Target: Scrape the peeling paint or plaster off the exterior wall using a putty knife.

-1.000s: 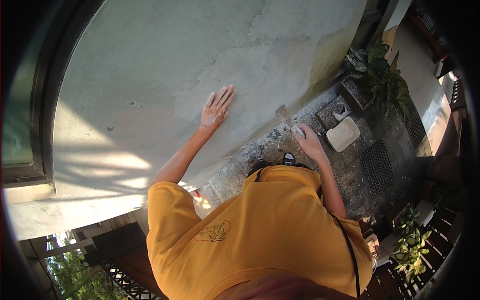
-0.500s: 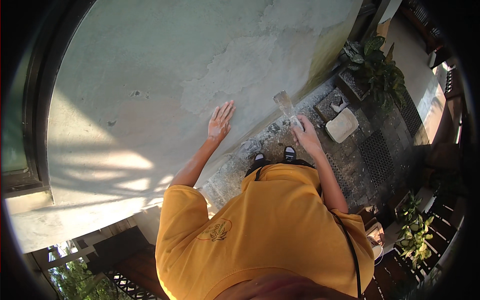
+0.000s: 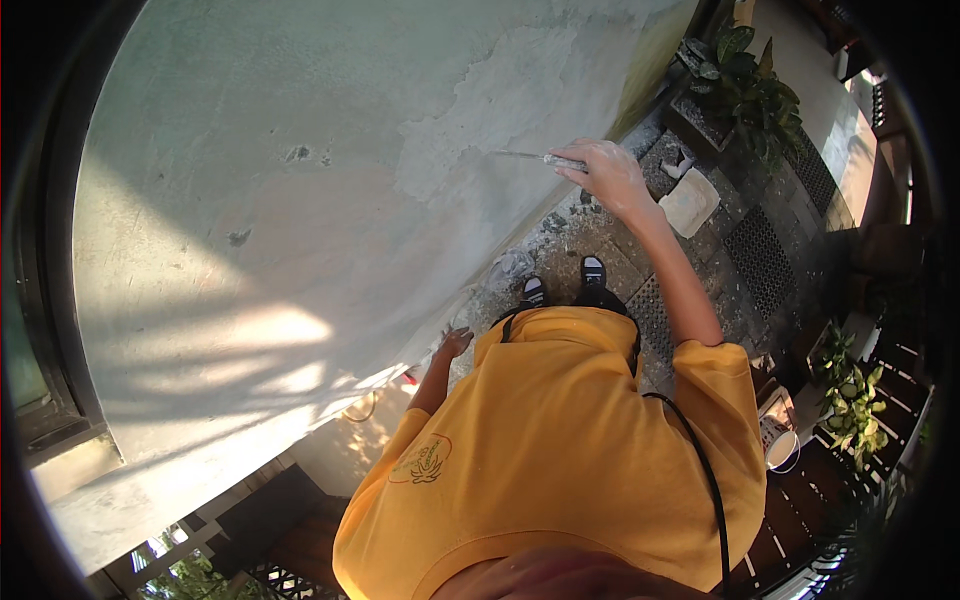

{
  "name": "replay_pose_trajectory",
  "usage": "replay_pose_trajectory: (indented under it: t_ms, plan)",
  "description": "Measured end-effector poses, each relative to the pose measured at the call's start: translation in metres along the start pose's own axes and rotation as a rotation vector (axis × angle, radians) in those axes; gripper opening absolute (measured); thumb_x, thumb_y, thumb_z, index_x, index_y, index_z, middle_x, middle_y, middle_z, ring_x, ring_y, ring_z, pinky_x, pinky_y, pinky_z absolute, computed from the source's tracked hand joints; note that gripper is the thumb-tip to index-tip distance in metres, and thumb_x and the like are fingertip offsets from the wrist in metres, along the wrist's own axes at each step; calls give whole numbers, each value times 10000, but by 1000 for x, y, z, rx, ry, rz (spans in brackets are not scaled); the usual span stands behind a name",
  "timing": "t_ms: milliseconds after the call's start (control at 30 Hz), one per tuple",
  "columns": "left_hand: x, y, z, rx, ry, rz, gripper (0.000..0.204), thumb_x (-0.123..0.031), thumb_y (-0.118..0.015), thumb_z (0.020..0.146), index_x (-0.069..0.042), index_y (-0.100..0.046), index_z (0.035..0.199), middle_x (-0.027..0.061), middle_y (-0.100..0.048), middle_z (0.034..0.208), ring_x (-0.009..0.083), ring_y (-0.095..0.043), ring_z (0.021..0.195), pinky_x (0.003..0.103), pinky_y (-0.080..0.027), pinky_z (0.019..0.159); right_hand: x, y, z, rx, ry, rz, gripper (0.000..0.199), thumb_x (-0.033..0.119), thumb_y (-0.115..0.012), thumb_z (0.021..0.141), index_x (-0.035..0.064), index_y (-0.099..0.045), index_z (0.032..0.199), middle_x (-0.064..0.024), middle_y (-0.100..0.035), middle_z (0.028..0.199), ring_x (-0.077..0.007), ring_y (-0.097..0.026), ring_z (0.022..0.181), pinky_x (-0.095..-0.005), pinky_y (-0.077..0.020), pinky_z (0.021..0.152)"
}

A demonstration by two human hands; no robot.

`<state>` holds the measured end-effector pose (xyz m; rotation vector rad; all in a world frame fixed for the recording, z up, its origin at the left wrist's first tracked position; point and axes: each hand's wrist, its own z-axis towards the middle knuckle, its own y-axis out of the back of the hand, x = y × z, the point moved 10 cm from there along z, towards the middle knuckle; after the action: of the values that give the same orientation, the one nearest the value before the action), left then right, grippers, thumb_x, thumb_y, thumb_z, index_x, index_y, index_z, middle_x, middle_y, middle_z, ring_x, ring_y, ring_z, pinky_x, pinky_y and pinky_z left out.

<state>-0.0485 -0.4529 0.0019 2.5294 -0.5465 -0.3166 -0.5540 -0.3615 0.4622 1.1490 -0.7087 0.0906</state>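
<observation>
My right hand [image 3: 605, 172] is closed around the handle of a scraper [image 3: 552, 160], dusted with white. The thin blade, seen nearly edge-on, points left toward the wall [image 3: 330, 210] and is over a pale patch where the surface coat has come away; whether it touches I cannot tell. My left hand [image 3: 457, 341] hangs low beside the foot of the wall, holding nothing visible, with its fingers loosely apart and partly in shadow.
White flakes and dust lie along the wall's base. A pale rectangular container [image 3: 690, 203] stands on the paving, near a planter with leafy plants [image 3: 740, 90]. A white bucket [image 3: 781, 450] is behind at right. A dark window frame [image 3: 60, 250] borders the wall at left.
My left hand has come off the wall and dropped down beside me. My right hand has raised the scraper and turned its blade left toward the wall.
</observation>
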Motion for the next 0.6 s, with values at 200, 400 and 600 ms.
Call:
replay_pose_trajectory:
  t_ms: [200, 400, 600]
  plan:
    - [-18, -9, -10, 145, -358, -34, 474, -367, -449, 906, -109, -502, 1300, 163, -455, 1319, 252, -413, 1225, 415, -286, 1042, 13, -10, 18, -53, 21, -98, 262, 253, -629, 820, 108, -673, 1034, -81, -647, 974, -299, -602, 892, -385, -481, 774]
    - [8, 19, -16, 82, -236, -430, 451, -343, -442, 916, -85, -517, 1279, 125, -523, 1218, 212, -468, 1124, 371, -332, 993, 16, -16, 18, -45, -7, -165, 274, 271, -619, 828, 105, -668, 1040, -74, -645, 987, -294, -595, 925, -386, -473, 799]
    - [40, 42, -14, -11, -98, -837, 431, -319, -436, 926, -60, -532, 1258, 87, -590, 1118, 172, -524, 1024, 326, -378, 943, 28, -12, 27, 34, -28, -190, 277, 266, -622, 820, 101, -666, 1039, -76, -644, 982, -294, -592, 928, -395, -469, 804]
